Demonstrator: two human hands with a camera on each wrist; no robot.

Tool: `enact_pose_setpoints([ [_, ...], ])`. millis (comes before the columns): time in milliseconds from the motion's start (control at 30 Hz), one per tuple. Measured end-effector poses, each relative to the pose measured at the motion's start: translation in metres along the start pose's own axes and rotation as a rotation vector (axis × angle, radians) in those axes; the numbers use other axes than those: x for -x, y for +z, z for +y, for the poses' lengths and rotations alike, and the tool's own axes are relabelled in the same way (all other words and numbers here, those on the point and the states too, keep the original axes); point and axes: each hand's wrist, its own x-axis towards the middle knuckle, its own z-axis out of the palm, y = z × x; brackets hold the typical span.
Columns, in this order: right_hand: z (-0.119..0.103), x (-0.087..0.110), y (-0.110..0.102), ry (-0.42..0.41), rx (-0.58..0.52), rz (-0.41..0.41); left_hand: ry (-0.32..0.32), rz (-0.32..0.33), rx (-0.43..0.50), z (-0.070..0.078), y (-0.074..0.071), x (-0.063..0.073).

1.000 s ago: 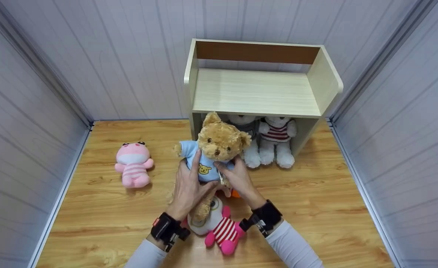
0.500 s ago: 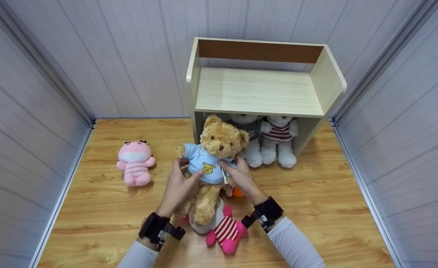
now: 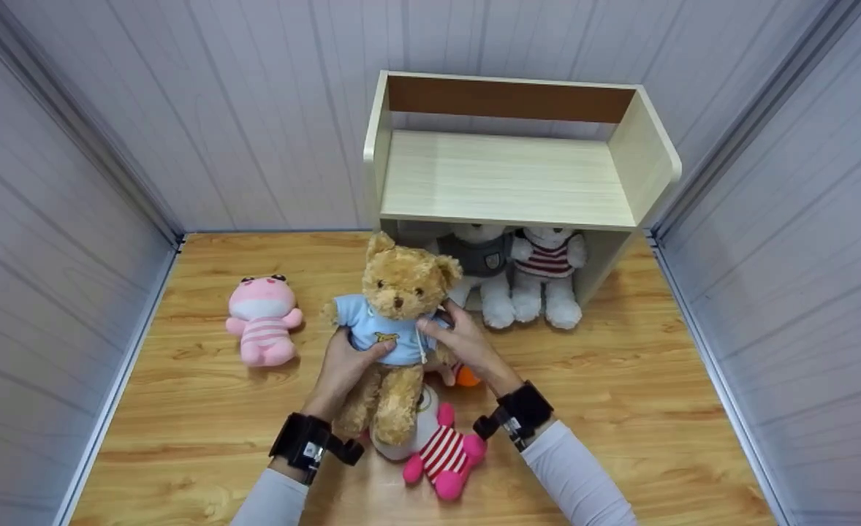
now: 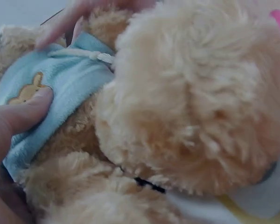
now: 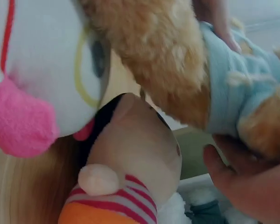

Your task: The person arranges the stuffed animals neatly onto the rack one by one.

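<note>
A brown teddy bear (image 3: 401,281) in a light-blue hoodie is held between both hands, face up toward the head camera. My left hand (image 3: 343,371) grips its side at the waist, thumb pressed on the yellow animal patch (image 4: 30,91). On the bear's other side, my right hand (image 3: 471,347) holds the chest and arm, its thumb by the white drawstring; its other fingers are partly hidden. The bear's legs overlap a white-headed plush doll (image 3: 445,449) with pink limbs and a red-striped body. Behind the right hand shows another doll (image 5: 135,144) with a striped top and orange bottom.
A pale wooden shelf (image 3: 507,179) stands against the back wall. Under its board sit two white plush bears, one in a dark grey top (image 3: 485,256), one in a red-striped top (image 3: 547,256). A pink plush toy (image 3: 262,329) lies on the wood floor (image 3: 182,409) at left.
The teddy bear has come left and toward the person, away from the shelf front, with both hands on it. My left hand has shifted its grip down to the waist.
</note>
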Motion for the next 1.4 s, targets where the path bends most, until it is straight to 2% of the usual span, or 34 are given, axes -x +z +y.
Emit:
enact_pose_setpoints([
  [100, -0.002, -0.001, -0.006, 0.008, -0.061, 0.004, -0.026, 0.023, 0.066, -0.004, -0.006, 0.0],
  [200, -0.001, -0.008, -0.015, -0.03, 0.015, 0.112, -0.035, 0.067, 0.053, -0.007, -0.011, 0.002],
  [267, 0.001, -0.016, -0.02, -0.066, 0.16, 0.229, -0.037, 0.082, 0.051, -0.008, -0.015, 0.002],
  [400, 0.008, -0.034, -0.03, -0.118, 0.557, 0.422, -0.04, 0.095, 0.036, -0.009, -0.019, 0.003],
  [500, 0.016, -0.046, -0.036, -0.142, 0.842, 0.491, -0.037, 0.103, 0.042, -0.008, -0.02, 0.004],
  [600, 0.022, -0.057, -0.038, -0.108, 1.052, 0.538, -0.033, 0.105, 0.055, -0.009, -0.02, 0.004],
  [700, 0.027, -0.067, -0.038, -0.029, 1.164, 0.528, -0.028, 0.104, 0.047, -0.01, -0.021, 0.006],
  [900, 0.03, -0.086, -0.037, 0.085, 1.291, 0.437, -0.033, 0.107, 0.042, -0.01, -0.021, 0.01],
  [1067, 0.028, -0.098, -0.042, 0.269, 1.374, 0.318, -0.033, 0.101, 0.057, -0.008, -0.015, 0.014],
  [1167, 0.03, -0.104, -0.045, 0.325, 1.389, 0.283, -0.025, 0.101, 0.056, -0.006, -0.012, 0.017],
  [1400, 0.046, -0.106, -0.055, 0.345, 1.307, 0.348, -0.003, 0.09, 0.038, 0.001, -0.005, 0.016],
])
